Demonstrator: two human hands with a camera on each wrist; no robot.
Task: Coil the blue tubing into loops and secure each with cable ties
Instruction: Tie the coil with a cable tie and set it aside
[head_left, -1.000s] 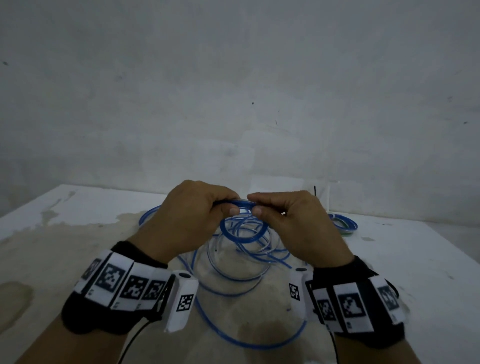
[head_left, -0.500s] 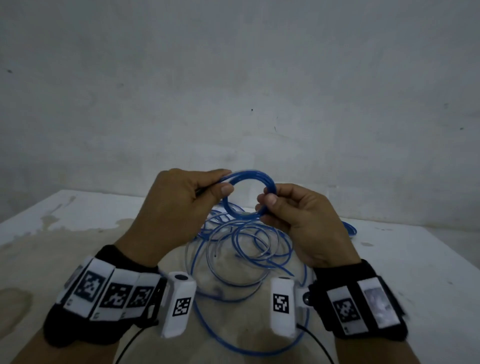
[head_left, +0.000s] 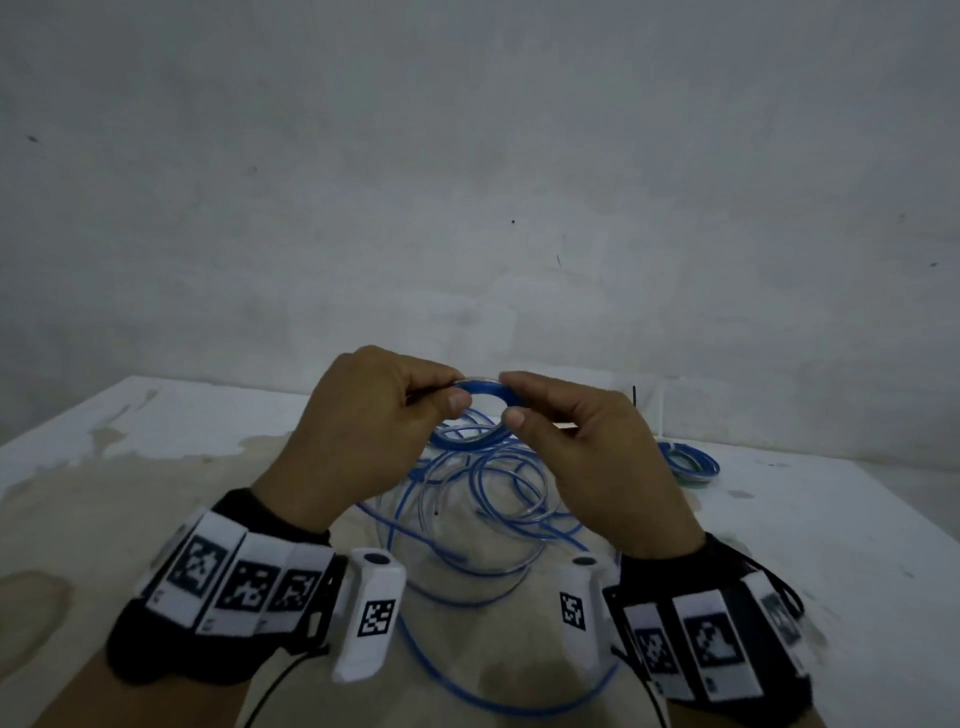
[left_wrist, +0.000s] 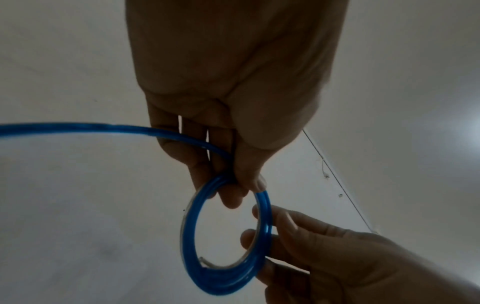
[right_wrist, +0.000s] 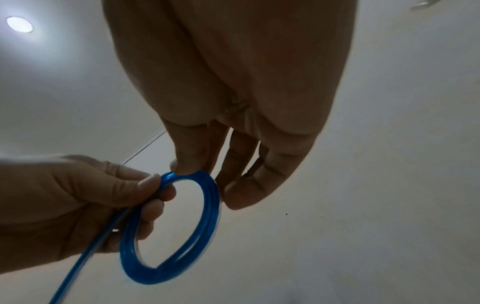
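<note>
A small coil of blue tubing (head_left: 470, 440) (left_wrist: 188, 236) (right_wrist: 145, 273) hangs in the air between both hands, above the table. My left hand (head_left: 457, 391) (left_wrist: 244, 191) pinches its left side between thumb and fingers. My right hand (head_left: 511, 397) (right_wrist: 207, 181) pinches the opposite side, thumb on the near edge and fingers behind. The tubing's tail (left_wrist: 52, 125) (right_wrist: 78, 267) runs out past my left fingers. Loose tubing (head_left: 498, 499) lies in wide tangled loops on the table below the hands.
Another blue coil (head_left: 693, 460) lies at the back right of the white stained table (head_left: 156, 467). A thin black strip (head_left: 635, 397) stands up behind my right hand. A grey wall rises close behind the table's far edge.
Half a second ago the coil stood upright and higher, its opening facing me. Now it is tipped flatter and a little lower, with my right thumb and fingers shifted along its right side.
</note>
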